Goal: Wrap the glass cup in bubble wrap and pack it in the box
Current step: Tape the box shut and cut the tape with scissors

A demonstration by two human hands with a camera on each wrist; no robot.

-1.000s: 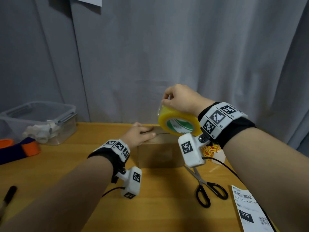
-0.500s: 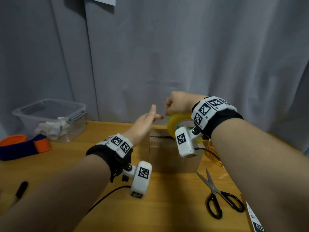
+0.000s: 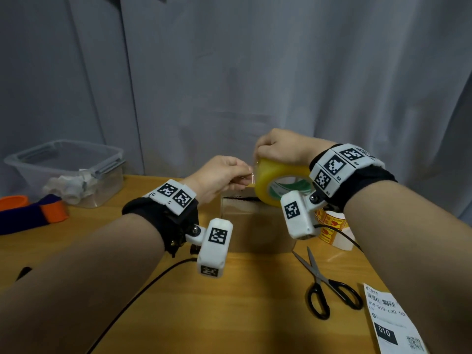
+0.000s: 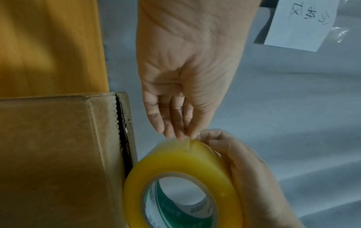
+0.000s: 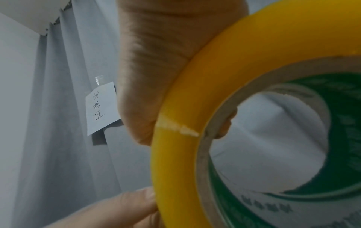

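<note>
The brown cardboard box point(image 3: 255, 226) stands on the wooden table with its top flaps down; a dark seam runs along its top edge point(image 4: 123, 131). The glass cup and bubble wrap are not visible. My right hand point(image 3: 265, 152) grips a yellow tape roll point(image 3: 270, 185) just above the box's far right corner, fingers curled over its rim point(image 4: 244, 162). My left hand point(image 3: 245, 175) reaches in from the left and pinches the loose clear end of the tape at the roll's top edge point(image 4: 183, 138). In the right wrist view the roll point(image 5: 185, 138) fills the frame.
Black-handled scissors point(image 3: 327, 290) lie right of the box, with a shipping label point(image 3: 390, 320) at the near right edge. A sticker roll point(image 3: 332, 226) sits behind my right wrist. At far left are a clear plastic bin point(image 3: 66, 169), an orange-and-purple band point(image 3: 33, 213) and a black marker point(image 3: 24, 272).
My left hand lifted off the box top and came up to the roll, where it now pinches the tape end. The right hand with the roll has shifted slightly.
</note>
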